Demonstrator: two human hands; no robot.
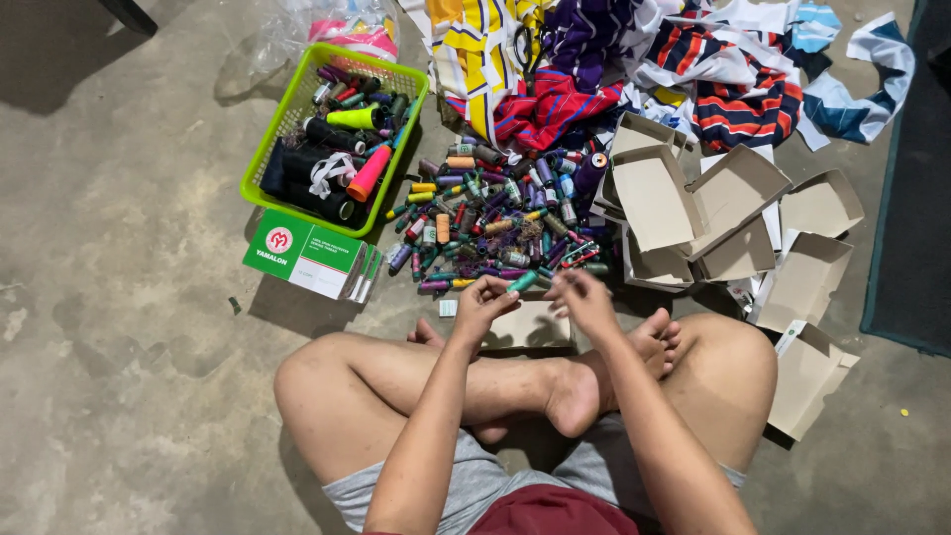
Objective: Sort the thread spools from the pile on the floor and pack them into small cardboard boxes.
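I sit cross-legged on a concrete floor. My left hand (482,300) holds a small teal thread spool (522,282) by its end. My right hand (582,298) is close beside it with fingers pinched together, just right of the spool; a thread between them is too fine to make out. Directly beyond both hands lies a heap of small thread spools (500,220) in many colours. A small open cardboard box (528,325) rests on the floor under my hands, in front of my feet.
A green plastic basket (293,107) with larger thread cones stands at the far left. A green and white carton (309,256) lies in front of it. Several opened cardboard boxes (693,213) spread to the right. Striped fabric scraps (634,59) pile at the back.
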